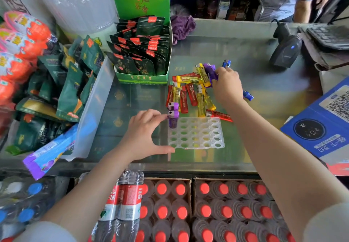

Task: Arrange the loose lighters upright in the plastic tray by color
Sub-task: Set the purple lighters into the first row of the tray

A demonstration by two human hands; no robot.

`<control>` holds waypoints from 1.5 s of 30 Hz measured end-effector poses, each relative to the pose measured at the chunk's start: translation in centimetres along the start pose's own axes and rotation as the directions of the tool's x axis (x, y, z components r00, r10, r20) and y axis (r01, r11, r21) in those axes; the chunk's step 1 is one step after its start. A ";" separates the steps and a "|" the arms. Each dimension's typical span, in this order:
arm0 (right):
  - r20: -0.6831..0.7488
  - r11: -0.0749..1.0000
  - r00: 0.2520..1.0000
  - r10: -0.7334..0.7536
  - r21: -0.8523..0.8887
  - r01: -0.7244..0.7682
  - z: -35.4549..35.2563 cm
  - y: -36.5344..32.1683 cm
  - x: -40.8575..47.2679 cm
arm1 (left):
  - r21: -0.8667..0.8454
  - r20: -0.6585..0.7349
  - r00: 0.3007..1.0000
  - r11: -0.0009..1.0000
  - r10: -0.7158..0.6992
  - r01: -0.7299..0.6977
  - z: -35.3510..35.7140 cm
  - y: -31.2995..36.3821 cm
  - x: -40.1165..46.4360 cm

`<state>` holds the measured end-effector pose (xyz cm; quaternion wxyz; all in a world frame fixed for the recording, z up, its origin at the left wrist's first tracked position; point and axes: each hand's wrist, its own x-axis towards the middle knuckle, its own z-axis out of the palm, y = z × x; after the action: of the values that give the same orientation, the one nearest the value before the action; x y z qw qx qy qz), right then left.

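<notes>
Up close, the left hand (143,134) was spread in a wide C beside the plastic tray (196,134); its thumb lay against the tray's near left corner and a fingertip touched the purple lighter (173,118) standing upright in the far left corner slot, so nothing was actually gripped; a second purple lighter (173,106) stood just behind the first, at the tray's far edge. The right hand (227,84) reached into the loose heap beyond the tray, fingers curled down around another purple lighter (211,72) at the heap's far side; a blue lighter (226,63) poked out just past its knuckles and another blue one (248,95) lay beside the wrist. The red and yellow lighters (190,94) lay flat and jumbled between the tray and that hand, one red one touching the tray's far right corner; nearly all the tray's slots held nothing. All of it sat on a glass counter (264,90); a green display box of dark packets (143,56) stood to the left of the heap, a barcode scanner (286,50) well off to the right, and crates of red-capped bottles (207,209) below the counter's near edge.
</notes>
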<state>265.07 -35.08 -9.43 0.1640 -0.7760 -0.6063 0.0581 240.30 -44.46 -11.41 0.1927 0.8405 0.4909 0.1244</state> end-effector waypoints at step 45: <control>0.175 0.888 0.871 -0.459 0.119 0.444 -1.2 -6.1 -15.3 | -0.186 -0.021 0.998 0.981 -0.062 0.057 0.4 0.8 -2.1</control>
<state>255.83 -48.65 -7.96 0.1407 -0.5965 -0.7814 0.1176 240.10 -46.77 -11.47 0.2671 0.8022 0.5046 0.1747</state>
